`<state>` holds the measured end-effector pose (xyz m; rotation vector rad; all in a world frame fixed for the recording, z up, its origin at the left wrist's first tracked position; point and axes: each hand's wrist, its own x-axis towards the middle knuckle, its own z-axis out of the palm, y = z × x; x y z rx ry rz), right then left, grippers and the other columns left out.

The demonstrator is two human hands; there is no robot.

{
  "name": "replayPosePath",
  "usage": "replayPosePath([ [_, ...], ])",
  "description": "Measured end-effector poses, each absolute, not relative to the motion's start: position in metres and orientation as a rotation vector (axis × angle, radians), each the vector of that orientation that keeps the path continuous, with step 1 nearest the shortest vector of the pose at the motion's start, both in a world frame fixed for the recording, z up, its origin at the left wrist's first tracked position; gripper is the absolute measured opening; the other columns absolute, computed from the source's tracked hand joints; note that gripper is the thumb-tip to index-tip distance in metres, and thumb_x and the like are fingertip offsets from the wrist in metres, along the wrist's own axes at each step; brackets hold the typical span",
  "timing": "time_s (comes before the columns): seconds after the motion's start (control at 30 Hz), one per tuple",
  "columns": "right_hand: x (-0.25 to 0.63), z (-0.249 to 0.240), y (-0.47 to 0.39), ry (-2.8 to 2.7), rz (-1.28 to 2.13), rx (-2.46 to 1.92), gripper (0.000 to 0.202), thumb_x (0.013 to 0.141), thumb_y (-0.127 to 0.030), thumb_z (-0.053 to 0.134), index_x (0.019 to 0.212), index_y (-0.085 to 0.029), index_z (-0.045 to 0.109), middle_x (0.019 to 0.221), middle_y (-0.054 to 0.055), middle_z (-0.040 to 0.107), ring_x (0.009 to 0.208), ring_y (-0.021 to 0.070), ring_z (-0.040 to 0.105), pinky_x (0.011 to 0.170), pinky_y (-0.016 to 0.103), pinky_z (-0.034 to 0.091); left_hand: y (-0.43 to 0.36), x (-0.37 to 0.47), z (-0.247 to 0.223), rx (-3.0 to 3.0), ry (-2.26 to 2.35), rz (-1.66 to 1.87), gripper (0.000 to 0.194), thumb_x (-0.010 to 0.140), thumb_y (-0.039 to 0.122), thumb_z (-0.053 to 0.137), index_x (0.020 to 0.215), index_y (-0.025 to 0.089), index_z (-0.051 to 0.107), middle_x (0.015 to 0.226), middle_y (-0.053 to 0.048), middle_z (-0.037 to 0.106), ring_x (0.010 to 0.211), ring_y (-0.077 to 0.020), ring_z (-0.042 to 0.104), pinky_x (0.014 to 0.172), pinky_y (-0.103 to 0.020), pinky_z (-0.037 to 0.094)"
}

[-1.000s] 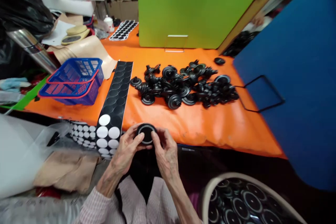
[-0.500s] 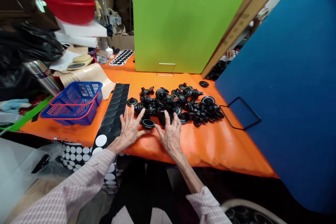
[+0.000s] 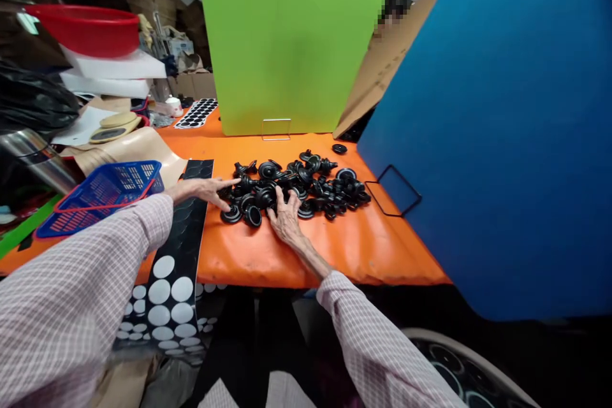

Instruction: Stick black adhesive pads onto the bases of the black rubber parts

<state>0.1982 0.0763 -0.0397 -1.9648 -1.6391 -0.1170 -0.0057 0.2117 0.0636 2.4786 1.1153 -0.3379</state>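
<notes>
Many black, round-based, turned-looking pieces lie in a pile (image 3: 306,185) on the orange tabletop (image 3: 287,261); they look like chess pieces. At the pile's left edge is my left hand (image 3: 210,191), its fingers spread and reaching over the pieces. My right hand (image 3: 287,220) rests at the near side of the pile with fingers apart, touching pieces there. One piece lies tipped with its round base (image 3: 253,217) facing me, between the two hands. Left of the pile runs a black strip of round stickers (image 3: 184,236), hanging over the front edge.
A blue basket (image 3: 102,194) stands on the left, near a metal flask (image 3: 38,156). Behind the pile rises a green panel (image 3: 287,38); a blue panel (image 3: 478,140) with a black wire stand (image 3: 394,191) closes off the right. A tub (image 3: 454,357) of black pieces sits below.
My left hand has moved left and up to the pile's side. My right hand has shifted onto its near edge. Some front pieces have been pushed about, and the view has turned right.
</notes>
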Motion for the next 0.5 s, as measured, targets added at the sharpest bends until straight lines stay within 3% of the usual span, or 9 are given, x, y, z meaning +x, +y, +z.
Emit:
replayPosePath([
  [0.1,0.211,-0.024,0.061,-1.691,-0.169,-1.975,0.060,0.087,-0.040,0.052,0.142,-0.020,0.040,0.140,0.019,0.041,0.122,0.0328,0.045,0.096,0.045,0.042,0.226,-0.008,0.080,2.449,1.100,-0.377,0.088,0.069,0.052,0.066,0.147,0.024,0.037,0.129,-0.016,0.061,0.109,-0.0318,0.061,0.091,-0.039,0.046],
  [0.17,0.229,-0.015,0.044,-1.681,-0.201,-1.996,0.051,0.089,-0.039,0.048,0.136,-0.020,0.046,0.137,0.017,0.045,0.119,0.0303,0.047,0.093,0.042,0.042,0.219,-0.013,0.076,2.480,1.132,-0.287,0.075,0.072,0.042,0.063,0.142,0.021,0.045,0.129,-0.016,0.061,0.113,-0.0310,0.058,0.095,-0.039,0.043],
  [0.27,0.268,-0.013,0.021,-1.558,-0.234,-2.108,0.042,0.088,-0.022,0.038,0.126,-0.009,0.052,0.115,0.023,0.056,0.105,0.0336,0.051,0.087,0.049,0.040,0.197,-0.027,0.057,2.508,1.182,-0.091,0.062,0.078,0.033,0.055,0.137,0.018,0.048,0.132,-0.013,0.057,0.122,-0.0273,0.051,0.103,-0.036,0.037],
  [0.4,0.310,-0.030,0.015,-1.520,-0.175,-2.168,0.044,0.082,-0.022,0.043,0.123,-0.006,0.050,0.090,0.020,0.062,0.088,0.0329,0.054,0.076,0.045,0.043,0.173,-0.042,0.035,2.476,1.262,0.134,0.062,0.081,0.037,0.054,0.139,0.018,0.044,0.126,-0.012,0.056,0.116,-0.0257,0.053,0.102,-0.035,0.038],
  [0.5,0.319,-0.037,0.020,-1.540,-0.156,-2.145,0.045,0.081,-0.023,0.043,0.123,-0.007,0.048,0.086,0.018,0.063,0.083,0.0319,0.055,0.071,0.042,0.044,0.166,-0.047,0.027,2.414,1.336,0.252,0.063,0.080,0.043,0.057,0.137,0.020,0.045,0.120,-0.012,0.056,0.111,-0.0278,0.055,0.098,-0.040,0.041],
])
